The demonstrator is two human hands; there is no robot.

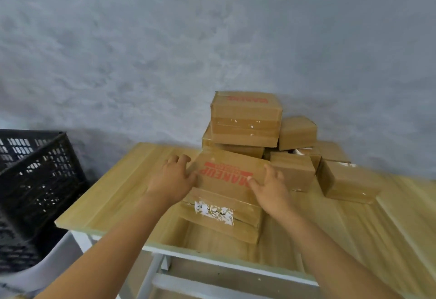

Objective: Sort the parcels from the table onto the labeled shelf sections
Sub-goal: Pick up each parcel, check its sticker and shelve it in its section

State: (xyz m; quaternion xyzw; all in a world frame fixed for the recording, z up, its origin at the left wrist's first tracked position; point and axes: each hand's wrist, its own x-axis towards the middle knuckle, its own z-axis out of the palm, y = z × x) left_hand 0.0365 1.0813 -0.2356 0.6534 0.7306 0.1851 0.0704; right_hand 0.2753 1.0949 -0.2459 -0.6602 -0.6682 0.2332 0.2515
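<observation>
A brown cardboard parcel (224, 194) with red lettering and a torn white label lies nearest to me on the wooden table (111, 194). My left hand (173, 177) grips its left edge, fingers curled over the far corner. My right hand (271, 186) grips its right side, thumb on the top face. Behind it stands a pile of several more brown parcels; the topmost one (245, 119) also carries red print. A smaller box (297, 132) leans beside it, and another parcel (346, 182) lies at the right.
A black perforated plastic crate (35, 173) stands left of the table on a light grey chair (49, 265). A grey wall (212, 39) rises right behind the pile. The table's white frame (160, 265) is below my arms. No shelf is in view.
</observation>
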